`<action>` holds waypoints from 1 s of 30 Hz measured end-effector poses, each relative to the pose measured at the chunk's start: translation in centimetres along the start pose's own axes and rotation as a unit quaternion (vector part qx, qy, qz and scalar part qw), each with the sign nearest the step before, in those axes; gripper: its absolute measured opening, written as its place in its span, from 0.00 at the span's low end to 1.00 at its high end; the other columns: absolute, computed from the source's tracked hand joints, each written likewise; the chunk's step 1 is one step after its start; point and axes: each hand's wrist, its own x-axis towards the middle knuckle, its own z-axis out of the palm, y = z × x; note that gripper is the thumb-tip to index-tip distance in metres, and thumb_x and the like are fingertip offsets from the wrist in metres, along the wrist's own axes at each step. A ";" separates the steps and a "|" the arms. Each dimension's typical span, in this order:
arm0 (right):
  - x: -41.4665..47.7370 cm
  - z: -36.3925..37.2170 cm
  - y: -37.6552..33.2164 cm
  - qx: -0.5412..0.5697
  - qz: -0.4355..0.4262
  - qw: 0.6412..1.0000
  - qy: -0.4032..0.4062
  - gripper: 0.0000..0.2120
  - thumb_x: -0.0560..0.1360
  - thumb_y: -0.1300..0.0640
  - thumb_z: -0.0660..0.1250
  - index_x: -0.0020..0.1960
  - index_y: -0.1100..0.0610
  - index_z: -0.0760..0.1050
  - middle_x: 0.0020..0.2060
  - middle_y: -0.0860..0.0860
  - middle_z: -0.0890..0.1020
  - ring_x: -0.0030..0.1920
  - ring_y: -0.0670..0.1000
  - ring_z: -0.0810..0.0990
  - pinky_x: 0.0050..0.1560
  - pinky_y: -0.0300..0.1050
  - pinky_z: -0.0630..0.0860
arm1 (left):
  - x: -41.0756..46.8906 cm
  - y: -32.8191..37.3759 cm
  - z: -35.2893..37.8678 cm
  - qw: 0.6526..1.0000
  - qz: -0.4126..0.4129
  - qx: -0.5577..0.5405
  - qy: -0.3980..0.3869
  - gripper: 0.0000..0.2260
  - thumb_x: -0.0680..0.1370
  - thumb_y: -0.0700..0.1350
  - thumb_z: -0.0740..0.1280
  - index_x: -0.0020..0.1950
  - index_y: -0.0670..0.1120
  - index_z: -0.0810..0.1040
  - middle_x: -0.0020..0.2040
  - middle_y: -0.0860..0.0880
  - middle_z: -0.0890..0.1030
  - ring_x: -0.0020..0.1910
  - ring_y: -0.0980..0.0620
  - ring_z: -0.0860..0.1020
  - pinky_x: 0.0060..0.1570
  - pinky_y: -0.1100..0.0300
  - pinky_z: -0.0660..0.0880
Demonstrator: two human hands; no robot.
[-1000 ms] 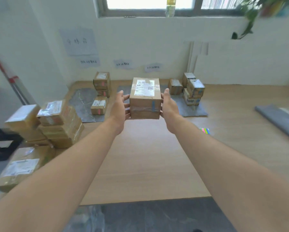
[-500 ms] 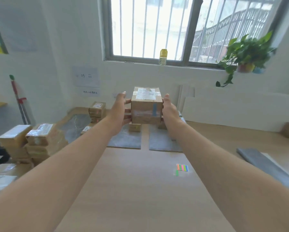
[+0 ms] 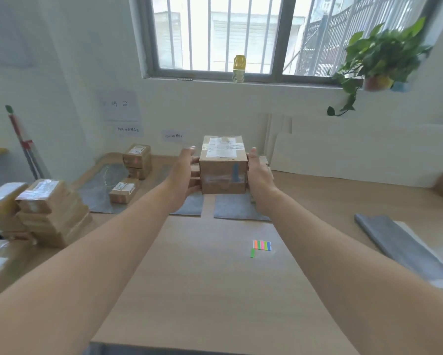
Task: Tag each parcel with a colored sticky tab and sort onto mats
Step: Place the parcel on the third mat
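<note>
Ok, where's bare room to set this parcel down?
Bare: near ends of the two grey mats below the held brown cardboard parcel, and the wooden board left of the coloured sticky tabs. Crowded: the leftmost grey mat and far-left parcel stacks.

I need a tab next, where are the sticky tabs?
Head view: the tabs lie on the table, right of centre, just left of the right forearm.

The parcel [image 3: 223,172]: matt brown cardboard, glossy clear tape [image 3: 215,180] over top and front, white paper label [image 3: 221,153]. The table [image 3: 210,290] is smooth wood-grain laminate with low sheen; the grey mats [image 3: 235,208] at its far edge look matt, the left one marble-veined. The sticky tabs [image 3: 262,245] near right look like thin neon plastic film; the stack [image 3: 48,201] at left is cardboard under shiny clear wrap.
</note>
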 end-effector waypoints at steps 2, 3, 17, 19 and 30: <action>1.3 0.2 1.3 -0.024 0.001 1.000 -0.003 0.31 0.80 0.30 0.46 0.73 0.45 0.72 0.66 0.47 0.75 0.65 0.53 0.73 0.71 0.52 0.67 | 1.0 -0.6 0.1 1.000 -0.010 0.019 0.001 0.18 0.81 0.60 0.57 0.52 0.49 0.79 0.41 0.46 0.81 0.42 0.48 0.80 0.49 0.56 0.76; 1.9 0.5 1.8 -0.024 -0.005 1.000 -0.007 0.30 0.81 0.31 0.46 0.73 0.44 0.71 0.67 0.47 0.73 0.65 0.52 0.72 0.72 0.52 0.65 | 1.8 -1.0 0.1 0.999 -0.015 0.028 -0.003 0.18 0.81 0.61 0.57 0.51 0.50 0.80 0.42 0.47 0.81 0.43 0.47 0.79 0.51 0.55 0.75; 18.3 6.2 12.0 -0.013 0.108 0.994 0.017 0.25 0.85 0.36 0.46 0.75 0.44 0.67 0.69 0.48 0.73 0.68 0.50 0.70 0.72 0.51 0.65 | 22.0 -8.5 -0.5 0.987 -0.126 0.088 -0.043 0.16 0.81 0.61 0.56 0.49 0.55 0.79 0.49 0.48 0.82 0.47 0.47 0.77 0.54 0.52 0.74; 20.1 6.7 12.9 -0.007 0.126 0.992 0.023 0.23 0.86 0.40 0.46 0.74 0.48 0.68 0.64 0.46 0.74 0.64 0.49 0.71 0.64 0.45 0.66 | 24.7 -9.6 -0.4 0.984 -0.145 0.088 -0.054 0.15 0.80 0.61 0.57 0.49 0.54 0.79 0.49 0.47 0.82 0.47 0.47 0.77 0.57 0.51 0.74; 27.5 8.2 19.1 -0.040 0.166 0.979 0.113 0.23 0.84 0.38 0.49 0.71 0.45 0.72 0.67 0.53 0.70 0.60 0.50 0.74 0.70 0.54 0.69 | 34.0 -15.2 2.3 0.974 -0.206 0.042 -0.086 0.14 0.81 0.55 0.57 0.52 0.54 0.81 0.56 0.53 0.79 0.53 0.46 0.77 0.58 0.57 0.73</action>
